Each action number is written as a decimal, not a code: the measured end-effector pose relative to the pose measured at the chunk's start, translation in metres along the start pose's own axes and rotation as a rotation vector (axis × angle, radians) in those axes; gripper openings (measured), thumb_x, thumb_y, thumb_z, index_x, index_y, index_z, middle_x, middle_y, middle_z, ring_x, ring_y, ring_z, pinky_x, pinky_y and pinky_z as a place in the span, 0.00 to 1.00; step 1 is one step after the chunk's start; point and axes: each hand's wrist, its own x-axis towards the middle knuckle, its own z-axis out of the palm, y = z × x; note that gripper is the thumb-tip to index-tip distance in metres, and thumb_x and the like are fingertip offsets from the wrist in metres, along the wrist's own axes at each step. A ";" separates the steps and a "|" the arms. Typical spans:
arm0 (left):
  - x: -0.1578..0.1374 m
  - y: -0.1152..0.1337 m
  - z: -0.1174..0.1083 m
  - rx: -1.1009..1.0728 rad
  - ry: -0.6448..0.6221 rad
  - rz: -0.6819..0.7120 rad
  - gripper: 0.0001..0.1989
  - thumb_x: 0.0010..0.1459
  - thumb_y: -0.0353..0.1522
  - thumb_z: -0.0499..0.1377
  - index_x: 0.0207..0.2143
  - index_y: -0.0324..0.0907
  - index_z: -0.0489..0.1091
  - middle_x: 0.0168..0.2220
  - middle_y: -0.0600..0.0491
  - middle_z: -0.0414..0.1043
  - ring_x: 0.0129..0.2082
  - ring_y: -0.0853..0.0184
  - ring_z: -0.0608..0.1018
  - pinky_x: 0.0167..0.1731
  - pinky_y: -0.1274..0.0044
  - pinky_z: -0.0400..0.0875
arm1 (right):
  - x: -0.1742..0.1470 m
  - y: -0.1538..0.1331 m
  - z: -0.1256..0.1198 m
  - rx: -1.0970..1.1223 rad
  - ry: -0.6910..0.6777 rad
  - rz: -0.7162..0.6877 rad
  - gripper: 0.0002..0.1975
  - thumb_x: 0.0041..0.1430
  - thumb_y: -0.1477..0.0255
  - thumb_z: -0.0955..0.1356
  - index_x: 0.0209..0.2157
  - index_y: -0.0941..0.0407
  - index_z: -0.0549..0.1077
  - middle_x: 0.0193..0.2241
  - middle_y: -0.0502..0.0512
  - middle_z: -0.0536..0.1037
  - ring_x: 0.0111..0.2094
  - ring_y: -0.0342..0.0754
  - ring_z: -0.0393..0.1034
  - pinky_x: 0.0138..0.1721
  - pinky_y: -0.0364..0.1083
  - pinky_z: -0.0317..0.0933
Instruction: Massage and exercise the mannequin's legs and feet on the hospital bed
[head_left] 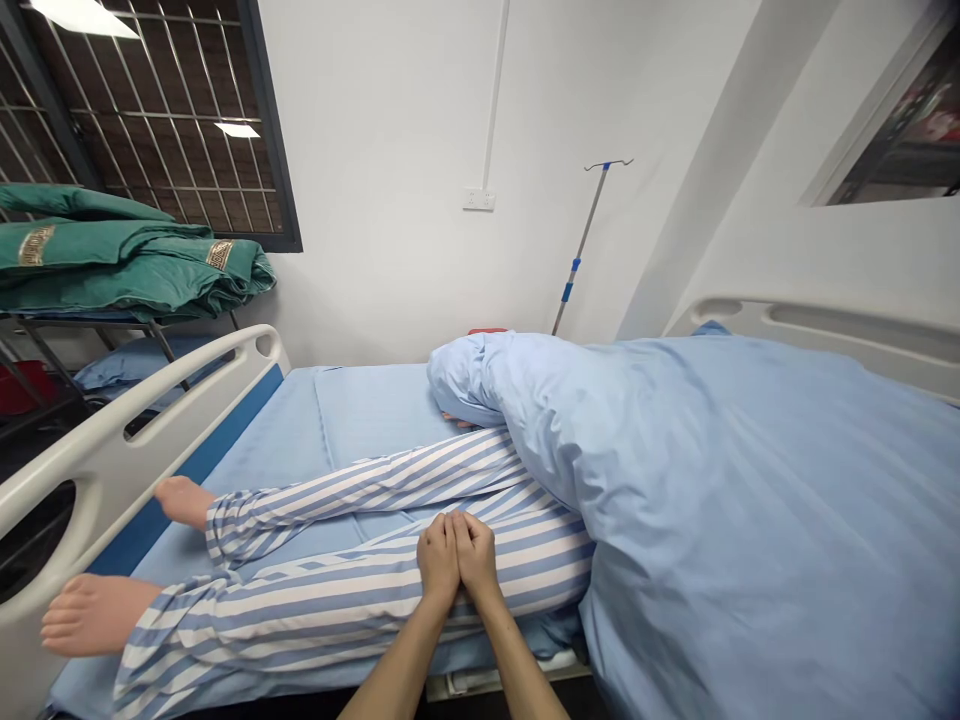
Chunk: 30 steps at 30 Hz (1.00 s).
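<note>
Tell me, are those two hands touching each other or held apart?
Touching. The head view shows the left hand and the right hand curled side by side, meeting along their inner edges with no gap between.

A person's left hand (437, 556) and right hand (475, 552), fingers curled, meet side by side over the near leg of blue-and-white striped trousers (322, 608) on a bed (375, 395); whether they press the cloth is unclear. Bare feet (101, 612) extend from the cuffs near the pale footboard (180, 385), while a bunched blue quilt (720, 500) spreads at right. Beyond, a hooked pole (589, 222) rises against the white wall (375, 180), and folded green bedding (127, 262) sits before a barred window (169, 100).
</note>
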 end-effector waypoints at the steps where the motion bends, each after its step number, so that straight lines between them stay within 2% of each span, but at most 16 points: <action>1: 0.000 0.001 0.000 0.024 -0.008 0.011 0.15 0.61 0.33 0.43 0.28 0.42 0.66 0.27 0.51 0.71 0.29 0.68 0.72 0.31 0.78 0.59 | 0.000 0.000 0.000 0.006 -0.007 0.002 0.18 0.54 0.62 0.61 0.16 0.56 0.57 0.14 0.46 0.59 0.20 0.40 0.52 0.22 0.40 0.48; 5: -0.001 0.005 -0.004 0.084 -0.024 0.019 0.15 0.61 0.30 0.42 0.31 0.42 0.68 0.31 0.50 0.73 0.33 0.67 0.73 0.32 0.78 0.58 | 0.010 0.000 -0.004 0.005 -0.110 0.049 0.19 0.54 0.61 0.59 0.15 0.56 0.57 0.14 0.46 0.59 0.19 0.40 0.52 0.21 0.40 0.48; 9: -0.003 0.010 -0.007 0.123 -0.026 -0.035 0.17 0.62 0.33 0.42 0.31 0.42 0.68 0.30 0.51 0.73 0.32 0.66 0.73 0.30 0.77 0.57 | 0.027 -0.011 -0.020 -0.223 -0.223 0.022 0.21 0.54 0.61 0.59 0.13 0.56 0.57 0.12 0.46 0.58 0.18 0.39 0.51 0.21 0.40 0.44; 13: -0.004 0.012 -0.005 0.198 -0.062 0.016 0.17 0.62 0.33 0.42 0.31 0.43 0.69 0.31 0.51 0.73 0.33 0.66 0.73 0.31 0.77 0.56 | 0.031 -0.012 -0.031 -0.374 -0.172 -0.084 0.22 0.56 0.61 0.58 0.13 0.57 0.58 0.12 0.46 0.59 0.18 0.39 0.51 0.21 0.40 0.43; 19: -0.005 0.011 -0.003 0.257 -0.087 0.072 0.16 0.61 0.32 0.42 0.34 0.43 0.70 0.34 0.50 0.73 0.34 0.66 0.73 0.33 0.77 0.56 | 0.015 0.006 -0.028 -0.482 -0.081 -0.134 0.20 0.59 0.64 0.56 0.16 0.57 0.62 0.15 0.50 0.67 0.19 0.41 0.55 0.24 0.42 0.43; 21: -0.005 0.011 -0.003 0.256 -0.096 0.081 0.16 0.61 0.32 0.42 0.33 0.43 0.70 0.34 0.50 0.73 0.34 0.66 0.73 0.33 0.77 0.56 | 0.014 0.007 -0.028 -0.456 -0.080 -0.125 0.20 0.59 0.64 0.56 0.16 0.57 0.62 0.15 0.50 0.66 0.19 0.40 0.54 0.24 0.42 0.43; 24: -0.004 0.013 -0.003 0.179 -0.095 0.022 0.16 0.61 0.34 0.43 0.31 0.42 0.70 0.33 0.49 0.73 0.34 0.65 0.73 0.33 0.77 0.57 | 0.016 0.008 -0.030 -0.364 -0.069 -0.109 0.20 0.58 0.64 0.58 0.16 0.57 0.61 0.14 0.48 0.64 0.19 0.40 0.52 0.23 0.41 0.44; 26: 0.001 0.018 -0.002 0.069 -0.121 -0.024 0.17 0.60 0.35 0.43 0.29 0.42 0.69 0.32 0.49 0.74 0.34 0.65 0.73 0.32 0.77 0.57 | 0.018 0.009 -0.031 -0.278 -0.047 -0.088 0.19 0.57 0.63 0.59 0.15 0.57 0.59 0.14 0.47 0.62 0.19 0.39 0.52 0.23 0.40 0.45; 30: 0.018 0.039 0.001 -0.204 -0.186 -0.016 0.19 0.59 0.35 0.43 0.22 0.41 0.68 0.26 0.51 0.72 0.29 0.68 0.71 0.29 0.78 0.57 | 0.024 0.011 -0.036 0.008 0.020 -0.012 0.20 0.55 0.60 0.59 0.16 0.57 0.59 0.15 0.46 0.61 0.20 0.40 0.52 0.22 0.40 0.48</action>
